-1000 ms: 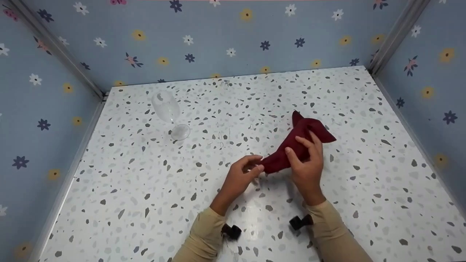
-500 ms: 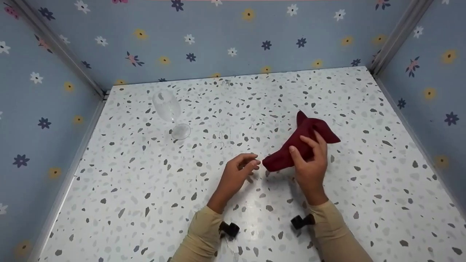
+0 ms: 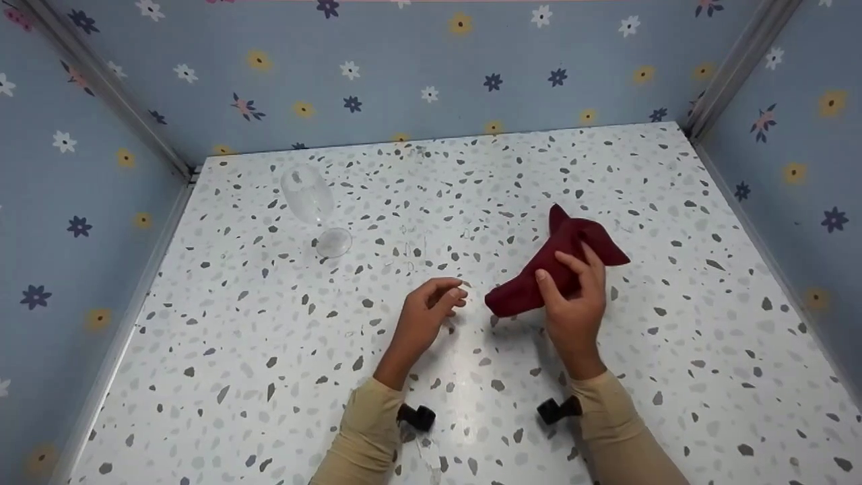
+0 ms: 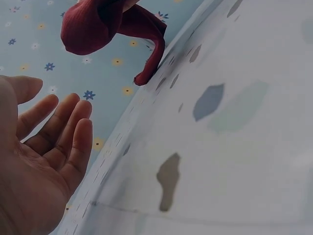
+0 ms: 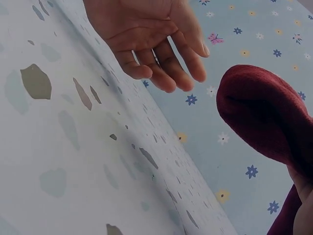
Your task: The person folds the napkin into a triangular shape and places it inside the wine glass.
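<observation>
Dark red cloth napkin (image 3: 555,266), soft matte weave, rolled into a rough cone: blunt rounded end toward the left hand, two loose pointed flaps at the far end. It sits right of centre on the table (image 3: 269,377), a glossy white terrazzo-look top with grey and black flecks. Clear stemmed wine glass (image 3: 315,210) stands upright at far left, well apart from the napkin. Walls (image 3: 404,67) are pale blue with a small flower print (metal strips in the corners).

Change vs 1.0 s ago: left hand (image 3: 425,315) was pinching the napkin's blunt end; it has let go and pulled back, now near it but apart. Napkin sits slightly further right.

Pose: right hand (image 3: 574,296) grips the napkin mid-body, thumb and fingers wrapped over it. Left hand holds nothing, palm toward the napkin, fingers loosely curled and relaxed, just above the table.
</observation>
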### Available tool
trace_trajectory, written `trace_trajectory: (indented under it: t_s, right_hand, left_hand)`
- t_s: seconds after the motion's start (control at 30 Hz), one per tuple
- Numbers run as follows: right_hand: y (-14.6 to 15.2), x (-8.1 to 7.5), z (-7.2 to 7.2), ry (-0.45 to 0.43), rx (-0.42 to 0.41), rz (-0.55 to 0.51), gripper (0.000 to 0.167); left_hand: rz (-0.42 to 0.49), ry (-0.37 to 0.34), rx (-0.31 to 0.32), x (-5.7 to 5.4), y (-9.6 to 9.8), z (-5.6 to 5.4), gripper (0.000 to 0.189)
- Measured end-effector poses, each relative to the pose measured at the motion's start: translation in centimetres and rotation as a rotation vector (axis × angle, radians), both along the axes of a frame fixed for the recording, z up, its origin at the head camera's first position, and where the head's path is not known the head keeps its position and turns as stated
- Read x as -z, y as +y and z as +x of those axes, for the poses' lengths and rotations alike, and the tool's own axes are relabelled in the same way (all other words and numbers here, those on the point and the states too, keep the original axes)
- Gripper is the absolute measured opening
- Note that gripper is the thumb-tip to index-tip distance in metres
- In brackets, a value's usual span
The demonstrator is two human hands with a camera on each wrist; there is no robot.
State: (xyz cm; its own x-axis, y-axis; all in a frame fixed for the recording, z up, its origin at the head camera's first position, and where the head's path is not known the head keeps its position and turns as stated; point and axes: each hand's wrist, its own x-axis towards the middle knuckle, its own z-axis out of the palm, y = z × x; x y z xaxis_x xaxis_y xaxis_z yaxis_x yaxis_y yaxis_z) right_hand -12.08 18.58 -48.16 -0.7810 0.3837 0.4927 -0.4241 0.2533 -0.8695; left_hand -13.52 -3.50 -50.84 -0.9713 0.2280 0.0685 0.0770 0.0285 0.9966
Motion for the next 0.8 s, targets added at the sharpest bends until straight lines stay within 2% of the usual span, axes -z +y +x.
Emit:
trace_trajectory:
  t_s: [0.27, 0.43, 0.6, 0.7, 0.8]
  right_hand:
    - [-0.2, 0.4, -0.1, -0.007, 0.008, -0.001, 0.031]
    - [-0.4, 0.3, -0.3, -0.009, 0.011, 0.006, 0.031]
    - [-0.3, 0.5, -0.2, -0.008, 0.017, 0.015, 0.031]
    - [-0.3, 0.7, -0.2, -0.012, 0.014, 0.017, 0.031]
    - [-0.2, 0.7, -0.3, -0.004, 0.013, 0.027, 0.031]
  left_hand:
    - [0.052, -0.007, -0.073, 0.4, -1.7, -0.5, 0.027]
    - [0.090, -0.001, -0.175, 0.2, -3.4, -1.5, 0.026]
    - [0.118, 0.012, -0.279, 1.9, -5.2, -3.2, 0.025]
    - [0.130, 0.011, -0.308, 2.9, -5.9, -4.1, 0.027]
    - [0.135, 0.014, -0.320, 3.0, -6.4, -4.4, 0.031]
